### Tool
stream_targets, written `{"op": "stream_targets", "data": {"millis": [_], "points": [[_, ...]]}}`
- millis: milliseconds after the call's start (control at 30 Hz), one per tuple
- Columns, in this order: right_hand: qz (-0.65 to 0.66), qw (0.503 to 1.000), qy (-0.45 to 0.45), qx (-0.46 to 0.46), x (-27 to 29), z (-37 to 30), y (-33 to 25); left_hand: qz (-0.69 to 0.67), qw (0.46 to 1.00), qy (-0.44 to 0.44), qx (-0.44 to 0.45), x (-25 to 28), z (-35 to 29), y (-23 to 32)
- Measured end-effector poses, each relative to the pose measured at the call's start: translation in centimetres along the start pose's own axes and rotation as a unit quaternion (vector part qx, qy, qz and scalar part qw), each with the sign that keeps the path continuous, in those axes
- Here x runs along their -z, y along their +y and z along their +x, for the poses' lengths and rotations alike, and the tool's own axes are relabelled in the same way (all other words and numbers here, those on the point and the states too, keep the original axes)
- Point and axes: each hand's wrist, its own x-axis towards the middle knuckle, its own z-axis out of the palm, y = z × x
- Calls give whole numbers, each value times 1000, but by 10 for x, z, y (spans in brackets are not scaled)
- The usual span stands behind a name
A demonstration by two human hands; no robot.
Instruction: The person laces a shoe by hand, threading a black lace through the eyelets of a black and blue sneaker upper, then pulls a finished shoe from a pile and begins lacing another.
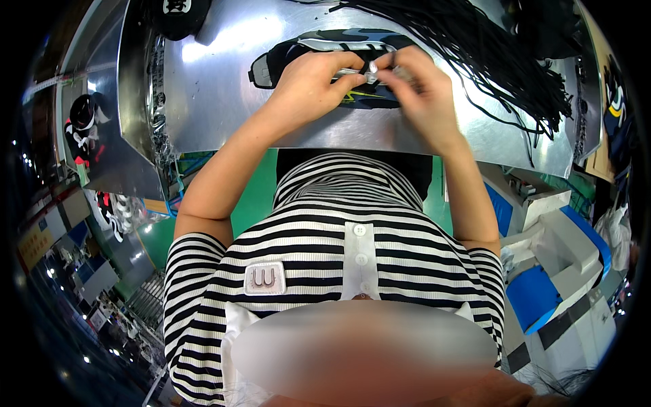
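Observation:
A dark sneaker (366, 100) with grey-blue patches and yellow-green lines lies sideways on the metal table, its heel to the left. Over its lacing area, my left hand (313, 80) bends in from the left, thumb and forefinger pinched together. From the right, my right hand (424, 85) meets it with its fingertips closed, partly smeared by motion. A small whitish piece (371, 69) shows between the fingertips of both hands; its kind is too small to tell. Black lacing crosses the shoe's opening, partly hidden by the fingers.
A long bundle of black shoelaces (495, 61) spreads over the right of the metal table (210, 108), some strands hanging at its front edge. A black round item (178, 17) stands at the far left. Blue and grey bins (542, 292) are at the lower right.

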Motion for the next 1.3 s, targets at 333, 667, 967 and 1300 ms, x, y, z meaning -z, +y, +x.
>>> {"op": "stream_targets", "data": {"millis": [333, 667, 967, 1300], "points": [[-97, 990, 95, 34, -17, -1, 18, 31, 998, 51, 4, -7, 2, 9], [-25, 978, 9, -205, -6, -43, -10, 76, 994, 57, -44, -9, 2, 6], [-50, 977, 5, -206, -3, -45, -14, 63, 995, 57, -50, -9, 2, 4], [-33, 973, 54, -222, -27, -45, 1, -27, 995, 23, -93, -24, -8, 13]]}}
